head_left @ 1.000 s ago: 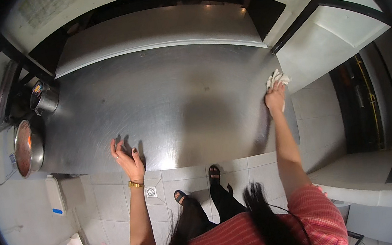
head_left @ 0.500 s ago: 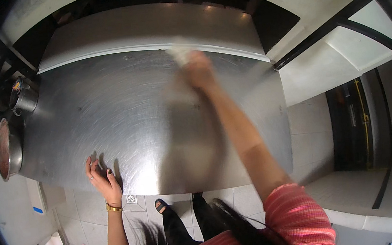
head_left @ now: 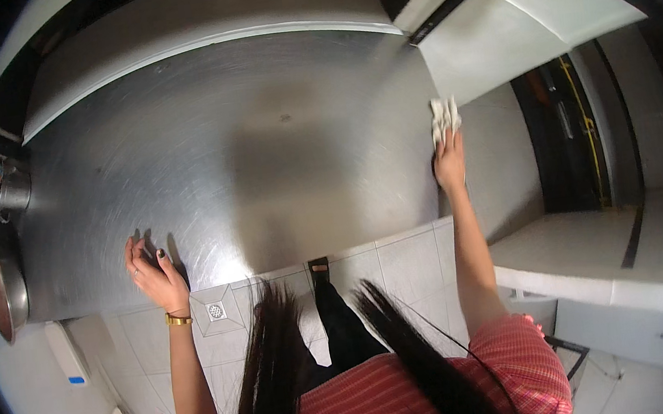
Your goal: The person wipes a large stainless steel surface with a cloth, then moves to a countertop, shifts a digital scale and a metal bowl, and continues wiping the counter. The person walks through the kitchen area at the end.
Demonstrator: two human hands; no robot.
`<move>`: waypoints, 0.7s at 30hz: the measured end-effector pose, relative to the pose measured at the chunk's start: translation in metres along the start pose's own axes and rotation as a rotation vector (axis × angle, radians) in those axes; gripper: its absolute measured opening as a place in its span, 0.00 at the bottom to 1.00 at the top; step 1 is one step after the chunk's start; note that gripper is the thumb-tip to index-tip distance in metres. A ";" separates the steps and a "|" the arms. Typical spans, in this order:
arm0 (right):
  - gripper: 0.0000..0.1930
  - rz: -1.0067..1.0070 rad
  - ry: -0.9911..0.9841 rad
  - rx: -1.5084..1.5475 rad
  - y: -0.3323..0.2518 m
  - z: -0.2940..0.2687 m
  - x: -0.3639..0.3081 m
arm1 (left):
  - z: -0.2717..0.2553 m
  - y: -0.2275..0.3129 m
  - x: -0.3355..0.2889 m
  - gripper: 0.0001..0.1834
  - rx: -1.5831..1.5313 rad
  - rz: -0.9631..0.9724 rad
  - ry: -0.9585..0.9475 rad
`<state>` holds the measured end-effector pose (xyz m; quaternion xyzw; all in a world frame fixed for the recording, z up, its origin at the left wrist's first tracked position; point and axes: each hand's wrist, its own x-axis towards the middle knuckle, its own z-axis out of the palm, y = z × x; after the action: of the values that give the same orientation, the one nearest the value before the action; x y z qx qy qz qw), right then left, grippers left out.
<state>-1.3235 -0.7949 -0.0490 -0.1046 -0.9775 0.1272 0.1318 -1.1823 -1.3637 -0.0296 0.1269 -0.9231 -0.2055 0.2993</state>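
A whitish cloth (head_left: 444, 116) lies bunched under the fingers of my right hand (head_left: 450, 162) at the right edge of the steel table (head_left: 178, 151). The fingers press the cloth against that edge, and part of it sticks out past the fingertips. Over the table's near left part is my left hand (head_left: 158, 277), its fingers spread and slightly curled with nothing in them. It wears a ring, and a gold-coloured band circles the wrist.
At the table's left end stand a metal pot (head_left: 13, 190) and a steel bowl (head_left: 10, 293) with something reddish inside. A white ledge (head_left: 206, 43) runs along the back. A white panel (head_left: 492, 33) borders the far right corner. A floor drain (head_left: 215, 311) lies near the front edge.
My right hand has carried the cloth from the table's back middle to its right edge. My left hand stays over the near left part. The view has shifted.
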 end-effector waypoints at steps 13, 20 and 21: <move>0.18 0.597 -0.112 1.769 -0.013 -0.183 -0.083 | -0.010 -0.011 -0.025 0.19 -0.387 0.060 0.028; 0.30 0.266 0.122 0.461 0.021 -0.069 -0.063 | -0.072 -0.087 -0.145 0.21 -0.250 -0.090 -0.092; 0.30 -0.006 0.168 0.271 0.014 -0.058 -0.062 | -0.085 -0.105 -0.171 0.22 -0.204 -0.125 -0.114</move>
<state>-1.2460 -0.7835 -0.0130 -0.0933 -0.9372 0.2484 0.2262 -0.9844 -1.4215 -0.1004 0.1413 -0.9032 -0.3234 0.2442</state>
